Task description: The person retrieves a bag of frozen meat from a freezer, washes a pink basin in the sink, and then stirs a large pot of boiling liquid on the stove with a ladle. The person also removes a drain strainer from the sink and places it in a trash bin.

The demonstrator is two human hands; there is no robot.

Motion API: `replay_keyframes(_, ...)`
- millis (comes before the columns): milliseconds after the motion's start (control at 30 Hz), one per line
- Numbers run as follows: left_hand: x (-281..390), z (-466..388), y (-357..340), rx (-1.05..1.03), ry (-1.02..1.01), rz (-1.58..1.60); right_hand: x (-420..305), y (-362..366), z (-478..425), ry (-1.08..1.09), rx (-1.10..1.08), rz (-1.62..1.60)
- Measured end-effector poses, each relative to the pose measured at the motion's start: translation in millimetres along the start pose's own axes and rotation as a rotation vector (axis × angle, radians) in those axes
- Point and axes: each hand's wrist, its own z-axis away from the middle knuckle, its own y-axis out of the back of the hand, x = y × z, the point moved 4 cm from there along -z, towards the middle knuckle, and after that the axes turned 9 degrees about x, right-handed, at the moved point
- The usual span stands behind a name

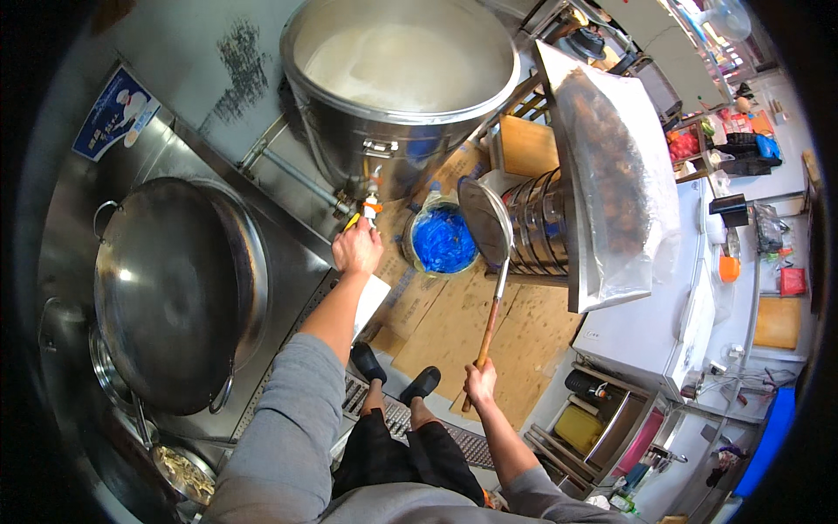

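My left hand is at a yellow-handled valve on the pipe below a large steel stockpot; its fingers are curled at the yellow handle. Cloudy, pale liquid with steam fills the pot. My right hand grips the wooden handle of a large round skimmer, whose head is raised beside a bucket lined with a blue bag. The skimmer's mesh and contents cannot be made out clearly.
A big wok sits on the steel stove counter at left, near a pan of sliced food. Right of the skimmer, a tray of bagged food stands above stacked round steel containers. Flattened cardboard covers the floor.
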Motion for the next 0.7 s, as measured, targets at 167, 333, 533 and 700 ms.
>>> replay_keyframes(167, -2, -1, -6, -0.006, 0.005, -0.015, -68, 73, 59, -0.18, -0.164, -0.436)
replay_keyframes(333, -9, -1, -23, 0.011, -0.006, -0.011, -175, 143, 43, 0.081, -0.134, -0.354)
replay_keyframes(533, -5, -3, -21, -0.007, -0.003, -0.043, -392, 148, -30, 0.685, -0.001, 0.156)
replay_keyframes(700, -10, 4, -22, -0.002, 0.013, -0.053, -583, 75, -108, 1.203, 0.139, 0.774)
